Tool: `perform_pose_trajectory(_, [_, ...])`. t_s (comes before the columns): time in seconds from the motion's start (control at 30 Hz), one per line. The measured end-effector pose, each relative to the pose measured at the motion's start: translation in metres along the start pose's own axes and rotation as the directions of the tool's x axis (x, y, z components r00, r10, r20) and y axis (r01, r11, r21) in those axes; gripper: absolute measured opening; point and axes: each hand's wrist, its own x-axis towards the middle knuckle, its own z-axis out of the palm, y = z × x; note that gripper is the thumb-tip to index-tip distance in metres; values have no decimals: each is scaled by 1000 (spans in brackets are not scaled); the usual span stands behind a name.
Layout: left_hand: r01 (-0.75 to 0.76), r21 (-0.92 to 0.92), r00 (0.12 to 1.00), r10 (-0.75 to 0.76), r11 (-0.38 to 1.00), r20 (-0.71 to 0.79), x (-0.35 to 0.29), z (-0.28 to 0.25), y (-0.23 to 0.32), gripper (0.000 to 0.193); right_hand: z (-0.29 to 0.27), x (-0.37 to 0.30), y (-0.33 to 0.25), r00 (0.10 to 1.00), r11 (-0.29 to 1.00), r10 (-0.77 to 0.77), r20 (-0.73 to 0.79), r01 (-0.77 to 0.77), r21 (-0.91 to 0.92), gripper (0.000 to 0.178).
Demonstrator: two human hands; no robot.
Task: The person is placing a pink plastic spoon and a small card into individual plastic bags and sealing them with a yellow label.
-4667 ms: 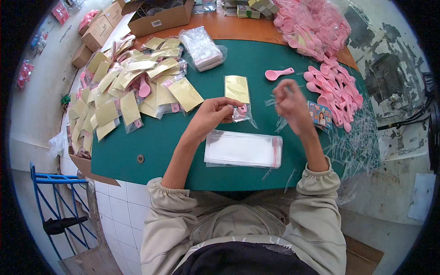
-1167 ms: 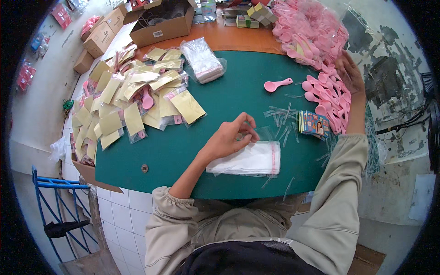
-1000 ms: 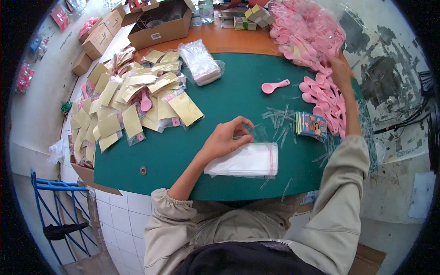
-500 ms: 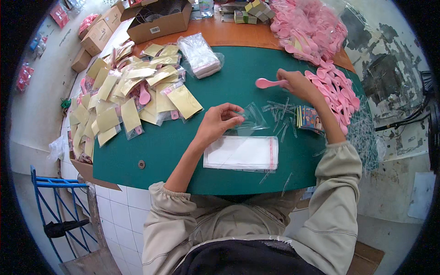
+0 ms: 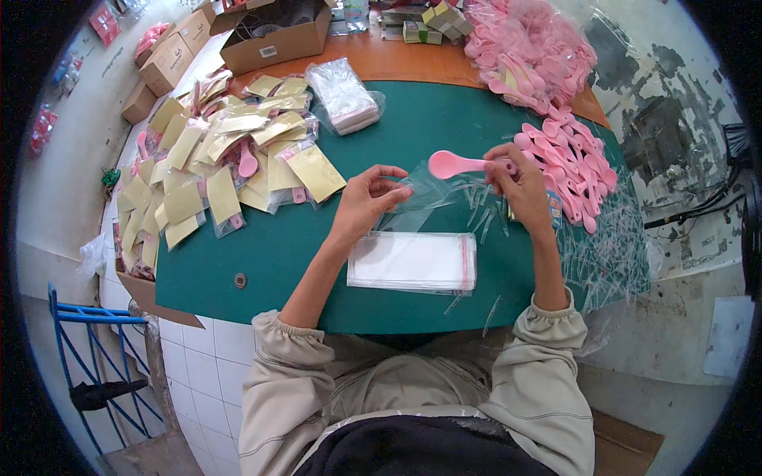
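Observation:
Pinched in my left hand [image 5: 369,200] is a small clear plastic bag [image 5: 425,193], its mouth toward the right. My right hand [image 5: 520,186] grips a pink spoon [image 5: 452,165] by its handle, and the bowl points left, close to the bag's upper right edge. Below my hands lies a stack of flat clear bags [image 5: 413,262] on the green table mat [image 5: 294,246]. A pile of pink spoons [image 5: 567,163] spreads to the right of my right hand. Partly hidden behind that hand is a small stack of printed cards [image 5: 554,209].
Filled bags with yellowish cards [image 5: 222,163] are heaped at the left. A packet of clear bags [image 5: 343,95] lies at the back, near an open cardboard box [image 5: 274,44]. Clear plastic strips [image 5: 611,254] litter the right edge; a big bag of spoons [image 5: 532,51] stands beyond.
My right hand has brought the pink spoon down and slightly left, closer to the bag. My left hand has shifted slightly left and up, and the bag now stands more raised.

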Motion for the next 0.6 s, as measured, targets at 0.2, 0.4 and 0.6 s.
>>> perform_pose_trajectory(0.2, [1,38,1000,-1,999,4,-3,3,1,32,6,-6,8,1000,1000,-9,-11,9,10,13])
perform_pose_trajectory(0.4, [19,35,997,-21,999,77,-3,6,2,33,13,-10,6,998,998,-58,33,58,19,15])
perform_pose_trajectory(0.6, [-9,-8,998,10,1000,60,-3,7,-1,34,13,-11,2,995,993,-100,-5,100,66,14])
